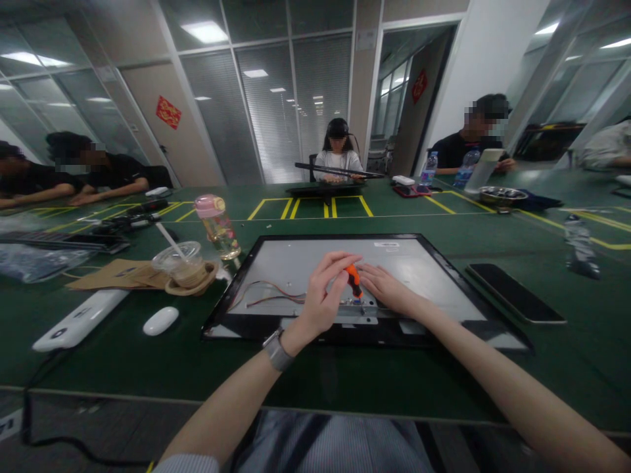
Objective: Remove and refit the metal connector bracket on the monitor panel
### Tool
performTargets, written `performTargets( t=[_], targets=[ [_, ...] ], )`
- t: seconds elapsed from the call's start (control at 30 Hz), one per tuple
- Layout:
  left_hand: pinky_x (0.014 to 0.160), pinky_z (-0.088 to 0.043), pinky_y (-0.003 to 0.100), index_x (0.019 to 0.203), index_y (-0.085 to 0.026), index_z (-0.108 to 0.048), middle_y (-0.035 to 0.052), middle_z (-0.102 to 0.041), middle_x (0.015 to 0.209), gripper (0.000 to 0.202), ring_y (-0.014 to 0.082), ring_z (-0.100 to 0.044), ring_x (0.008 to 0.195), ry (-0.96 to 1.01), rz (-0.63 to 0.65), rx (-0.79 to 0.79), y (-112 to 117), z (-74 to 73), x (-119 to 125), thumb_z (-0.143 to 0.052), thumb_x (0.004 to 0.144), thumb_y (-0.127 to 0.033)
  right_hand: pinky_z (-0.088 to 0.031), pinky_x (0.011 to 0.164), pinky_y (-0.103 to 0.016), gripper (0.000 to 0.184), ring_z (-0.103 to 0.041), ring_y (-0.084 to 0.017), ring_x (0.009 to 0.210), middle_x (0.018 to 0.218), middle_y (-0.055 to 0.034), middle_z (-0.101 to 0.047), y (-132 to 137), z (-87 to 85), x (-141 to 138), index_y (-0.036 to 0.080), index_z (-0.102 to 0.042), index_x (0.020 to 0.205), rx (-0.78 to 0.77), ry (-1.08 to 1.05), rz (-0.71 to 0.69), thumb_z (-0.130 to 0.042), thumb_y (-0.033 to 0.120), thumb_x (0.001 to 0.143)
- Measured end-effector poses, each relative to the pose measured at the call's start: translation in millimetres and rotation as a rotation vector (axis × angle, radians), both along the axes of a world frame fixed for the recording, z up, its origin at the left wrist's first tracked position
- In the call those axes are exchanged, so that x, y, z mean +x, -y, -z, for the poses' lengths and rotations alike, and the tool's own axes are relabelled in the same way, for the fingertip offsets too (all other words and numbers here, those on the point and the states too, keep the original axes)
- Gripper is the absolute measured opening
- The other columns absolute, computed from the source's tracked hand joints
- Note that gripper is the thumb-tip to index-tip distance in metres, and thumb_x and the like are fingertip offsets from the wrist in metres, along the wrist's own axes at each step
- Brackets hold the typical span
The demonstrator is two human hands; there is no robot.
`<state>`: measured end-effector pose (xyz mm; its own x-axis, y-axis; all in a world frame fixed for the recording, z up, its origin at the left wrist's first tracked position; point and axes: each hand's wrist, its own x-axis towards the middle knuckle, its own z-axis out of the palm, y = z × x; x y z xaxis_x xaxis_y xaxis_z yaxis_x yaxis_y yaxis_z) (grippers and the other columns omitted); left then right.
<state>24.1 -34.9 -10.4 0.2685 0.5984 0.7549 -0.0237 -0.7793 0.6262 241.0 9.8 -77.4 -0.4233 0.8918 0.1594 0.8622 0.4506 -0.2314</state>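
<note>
While the left hand (323, 299) has its fingers closed about the handle of the screwdriver (353, 281), which leans slightly over the bracket (369, 315) on the near side of the panel (414, 253), the tip could jump sideways if the tilt grows, scratching the panel or jabbing the right hand (392, 290), whose fingers lie extended just beside it, gripping nothing visible. Whether the tip is seated is too small to tell; a poor seat could cause that slip, and a leftward one could snag the wires (269, 284), with the panel flat on the worktop (123, 371).
</note>
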Motion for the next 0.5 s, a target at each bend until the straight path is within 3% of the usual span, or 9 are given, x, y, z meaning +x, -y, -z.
performTargets(
  t=[0.13,0.3,0.5],
  targets=[
    [0.094,-0.052,0.036,0.123,-0.019,-0.065,0.0101,-0.069,0.112,0.029,0.0195,-0.065,0.105,0.015,0.015,-0.010,0.6,1.3,2.1,-0.048,0.100,-0.022,-0.030,0.116,-0.057,0.052,-0.041,-0.030,0.142,0.151,-0.0155,-0.049,0.9,-1.3,0.2,0.016,-0.055,0.140,-0.008,0.002,-0.022,-0.022,0.035,0.104],
    [0.081,-0.053,0.030,0.102,-0.020,-0.073,0.0049,-0.065,0.093,0.015,0.0159,-0.062,0.087,0.038,-0.095,0.050,-0.3,2.5,3.7,-0.065,0.092,-0.026,-0.031,0.116,-0.056,0.052,-0.043,-0.030,0.142,0.150,-0.0141,-0.051,2.3,-3.1,0.8,0.018,-0.055,0.140,-0.010,-0.010,-0.009,-0.023,0.038,0.104],
    [0.095,-0.050,0.034,0.123,-0.022,-0.066,0.0092,-0.064,0.117,0.030,0.0193,-0.061,0.109,-0.019,-0.016,0.016,-1.3,3.2,0.0,-0.046,0.101,-0.023,-0.028,0.117,-0.056,0.054,-0.040,-0.030,0.144,0.153,-0.0157,-0.046,2.7,-3.7,-1.2,0.016,-0.054,0.141,-0.015,-0.008,0.002,-0.021,0.038,0.104]
  ],
)
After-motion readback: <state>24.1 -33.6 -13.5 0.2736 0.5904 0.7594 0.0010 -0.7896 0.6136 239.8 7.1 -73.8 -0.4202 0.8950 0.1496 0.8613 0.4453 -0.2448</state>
